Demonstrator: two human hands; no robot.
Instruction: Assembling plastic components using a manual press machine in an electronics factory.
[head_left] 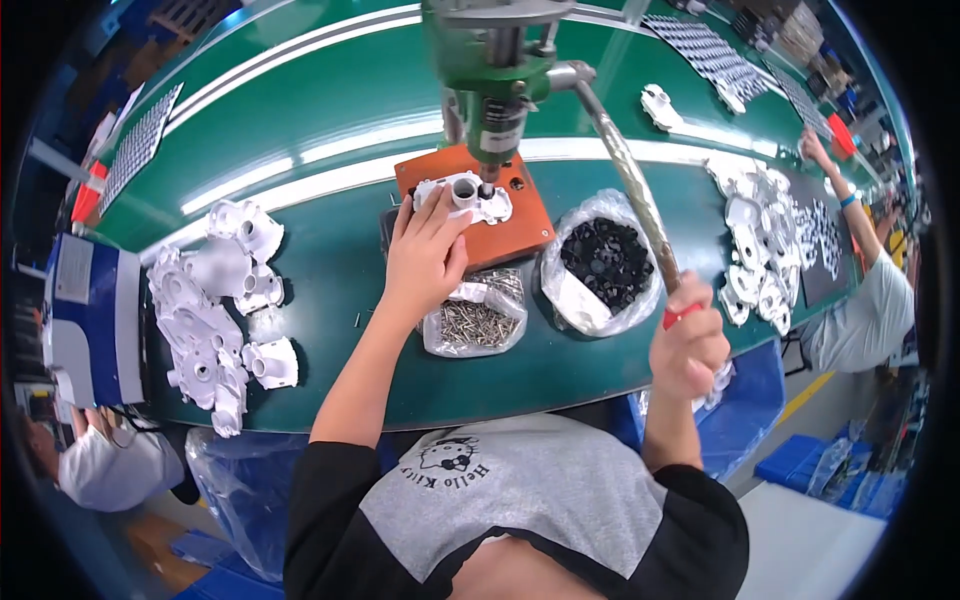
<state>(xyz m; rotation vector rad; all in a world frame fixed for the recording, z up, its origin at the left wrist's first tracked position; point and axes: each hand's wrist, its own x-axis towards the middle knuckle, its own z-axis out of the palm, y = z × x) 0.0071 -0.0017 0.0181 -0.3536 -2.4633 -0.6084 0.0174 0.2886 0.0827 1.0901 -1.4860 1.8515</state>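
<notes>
My left hand (430, 250) lies with fingers stretched over a white plastic housing (466, 192), pressing it onto the orange fixture block (520, 235). Above that housing stands a green hand press (490, 90), its ram down at a dark part in the housing's right side. My right hand (690, 340) is wrapped round the lower end of the press's long lever (635, 180), which has a red grip. Between my arms sits a clear bag of metal pins or screws (475, 322). A bag of small black parts (605, 262) stands right of it.
White housings are heaped on the left (205, 330) and on the right (760, 240). A blue and white box (92, 320) stands at the far left. Across the green conveyor lies a lone white housing (660, 107). Another person (865, 300) works at the right; a blue bin (750, 410) stands below the table edge.
</notes>
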